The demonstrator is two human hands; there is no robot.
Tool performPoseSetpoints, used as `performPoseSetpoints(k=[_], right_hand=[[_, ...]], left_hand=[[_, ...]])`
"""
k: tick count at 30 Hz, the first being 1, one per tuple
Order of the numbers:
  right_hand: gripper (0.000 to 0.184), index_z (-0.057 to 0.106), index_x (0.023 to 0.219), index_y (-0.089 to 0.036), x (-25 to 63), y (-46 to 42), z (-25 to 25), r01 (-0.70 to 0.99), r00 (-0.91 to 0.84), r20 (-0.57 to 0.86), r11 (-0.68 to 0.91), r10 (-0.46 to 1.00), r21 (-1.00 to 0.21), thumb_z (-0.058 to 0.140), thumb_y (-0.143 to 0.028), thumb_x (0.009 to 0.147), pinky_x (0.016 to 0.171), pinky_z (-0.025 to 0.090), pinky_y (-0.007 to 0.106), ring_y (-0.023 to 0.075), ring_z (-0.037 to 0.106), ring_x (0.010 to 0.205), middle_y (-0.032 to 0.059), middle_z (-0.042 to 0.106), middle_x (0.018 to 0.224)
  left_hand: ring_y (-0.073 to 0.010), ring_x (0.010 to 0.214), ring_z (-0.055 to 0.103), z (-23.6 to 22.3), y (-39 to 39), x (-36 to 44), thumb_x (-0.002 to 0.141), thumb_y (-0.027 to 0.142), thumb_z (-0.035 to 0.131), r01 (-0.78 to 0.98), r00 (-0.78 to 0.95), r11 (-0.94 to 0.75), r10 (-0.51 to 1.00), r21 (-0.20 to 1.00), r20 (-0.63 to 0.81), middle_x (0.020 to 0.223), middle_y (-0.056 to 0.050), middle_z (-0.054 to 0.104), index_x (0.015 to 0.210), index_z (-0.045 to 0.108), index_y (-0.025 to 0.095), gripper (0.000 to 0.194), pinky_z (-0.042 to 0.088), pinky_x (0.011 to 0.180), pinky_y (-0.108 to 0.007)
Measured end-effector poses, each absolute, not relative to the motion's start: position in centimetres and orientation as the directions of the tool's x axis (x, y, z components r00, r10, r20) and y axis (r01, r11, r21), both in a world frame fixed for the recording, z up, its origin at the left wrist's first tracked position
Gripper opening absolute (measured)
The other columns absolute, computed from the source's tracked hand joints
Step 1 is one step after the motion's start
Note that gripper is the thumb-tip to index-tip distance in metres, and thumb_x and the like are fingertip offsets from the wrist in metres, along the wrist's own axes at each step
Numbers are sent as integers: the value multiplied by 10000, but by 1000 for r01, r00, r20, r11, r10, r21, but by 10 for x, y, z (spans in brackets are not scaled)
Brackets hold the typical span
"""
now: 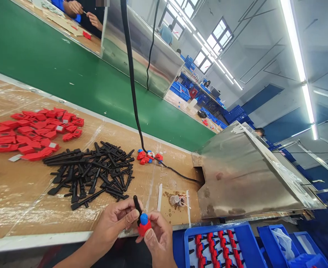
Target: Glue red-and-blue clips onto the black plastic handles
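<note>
My left hand [117,219] pinches a black plastic stick-like part [137,206] between thumb and fingers, above the table's front edge. Close against it, my right hand [161,236] grips a small red plastic piece with a blue ribbed knob [144,219]. The black part touches or meets the red piece; the exact joint is hidden by my fingers. Just beyond my hands lies a loose pile of similar black parts [96,171]. Farther left is a heap of red plastic pieces [35,132], some with grey patches.
A blue tray [190,236] at lower right holds rows of red-and-black assemblies. Small cups [177,201] with sticks stand on a stained board. A black cable [131,74] hangs down past small red and blue pieces [145,158]. Metal housings flank a green belt [77,85]; a co-worker's hands [82,13] are beyond.
</note>
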State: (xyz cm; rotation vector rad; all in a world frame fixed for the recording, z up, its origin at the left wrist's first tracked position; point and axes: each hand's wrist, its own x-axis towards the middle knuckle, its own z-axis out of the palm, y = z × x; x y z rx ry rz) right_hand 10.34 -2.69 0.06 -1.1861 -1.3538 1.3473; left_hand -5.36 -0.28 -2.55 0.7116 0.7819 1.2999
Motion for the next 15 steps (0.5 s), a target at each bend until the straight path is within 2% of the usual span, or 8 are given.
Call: performPoseSetpoints(k=[3, 4, 6, 8, 10, 13, 15], right_hand=[[662, 748, 1008, -159, 102, -28, 0, -32, -280, -122, -136, 952, -990, 742, -771, 756, 551, 562, 288, 174, 636, 609, 71, 694, 772], [658, 743, 1014, -166, 103, -29, -1, 2, -262, -110, -113, 959, -994, 747, -769, 751, 565, 571, 297, 175, 637, 612, 73, 699, 792], [571, 739, 1017, -200, 108, -33, -1, 206, -193, -8, 32, 981, -978, 780, -706, 755, 653, 602, 328, 205, 666, 703, 84, 713, 880], [446, 737, 1071, -255, 114, -35, 0, 492, -181, 161, 231, 970, -839, 831, -564, 762, 759, 613, 347, 251, 693, 857, 92, 726, 993], [438, 709, 1158, -293, 115, -35, 3, 662, -243, 349, 417, 905, -622, 832, -457, 771, 764, 618, 354, 280, 702, 918, 94, 731, 1034], [394, 645, 1180, -259, 103, -34, 12, 688, -320, 609, 620, 726, -378, 716, -447, 841, 584, 586, 329, 236, 670, 693, 54, 692, 846], [311, 618, 1102, -234, 90, -36, 18, 708, -277, 693, 629, 666, -321, 616, -462, 892, 517, 540, 318, 204, 603, 573, 22, 622, 732]], left_hand=[[-140, 498, 478, -30, -6, -55, 690, 686, 832, -577, 123, 154, 987, 802, -101, 592, -25, 589, 771, 791, 175, 519, 400, 487, -245], [-161, 535, 522, -31, -7, -56, 682, 678, 842, -573, 124, 158, 987, 804, -106, 612, -40, 613, 767, 800, 176, 511, 440, 518, -253], [-235, 699, 631, -30, -13, -58, 674, 664, 854, -569, 119, 180, 984, 803, -136, 705, -82, 685, 781, 822, 184, 493, 531, 653, -285], [-310, 886, 670, -25, -21, -56, 654, 685, 852, -599, 93, 201, 979, 775, -182, 834, -112, 735, 814, 839, 200, 511, 567, 794, -330], [-361, 1000, 654, -17, -29, -53, 591, 727, 861, -648, 44, 181, 979, 740, -201, 928, -124, 743, 828, 847, 213, 567, 574, 856, -374], [-389, 1091, 620, -6, -38, -48, 521, 737, 886, -674, -29, 99, 987, 732, -161, 970, -124, 728, 818, 851, 236, 583, 572, 910, -413], [-378, 1072, 629, -3, -40, -48, 538, 726, 885, -667, -25, 82, 991, 741, -133, 973, -119, 725, 822, 852, 258, 548, 581, 896, -415]])
